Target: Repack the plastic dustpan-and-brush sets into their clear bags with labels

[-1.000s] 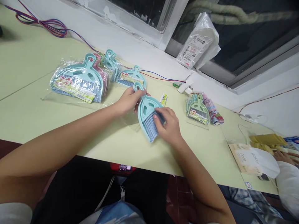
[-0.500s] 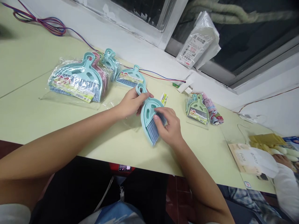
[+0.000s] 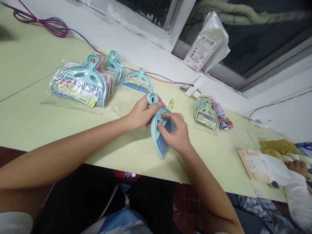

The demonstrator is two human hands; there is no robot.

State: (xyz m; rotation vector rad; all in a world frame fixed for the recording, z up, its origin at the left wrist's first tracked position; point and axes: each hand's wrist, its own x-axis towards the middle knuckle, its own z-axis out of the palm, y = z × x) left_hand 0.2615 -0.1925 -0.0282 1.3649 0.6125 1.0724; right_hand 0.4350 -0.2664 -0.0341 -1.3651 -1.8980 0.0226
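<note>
I hold a small light-blue dustpan and brush set [image 3: 157, 130] tilted on edge over the pale green table [image 3: 29, 110]. My left hand [image 3: 141, 112] is closed round its looped handle. My right hand [image 3: 176, 133] grips the blue-grey bristle end, fingers pressed on the brush. A small yellow-green label card [image 3: 171, 103] lies just behind the set. A clear plastic sleeve [image 3: 122, 105] lies flat on the table under my left wrist.
A stack of bagged dustpan sets [image 3: 83, 83] lies at the left, another bagged one [image 3: 136, 81] behind my hands, a green one [image 3: 206, 115] at the right. A white parcel [image 3: 207, 42] leans on the window sill. Another person's hand [image 3: 296, 165] shows at far right.
The dustpan set has turned from lying flat to tilted on its edge and shifted slightly right. My left hand has followed along the handle; my right hand stays on the bristles.
</note>
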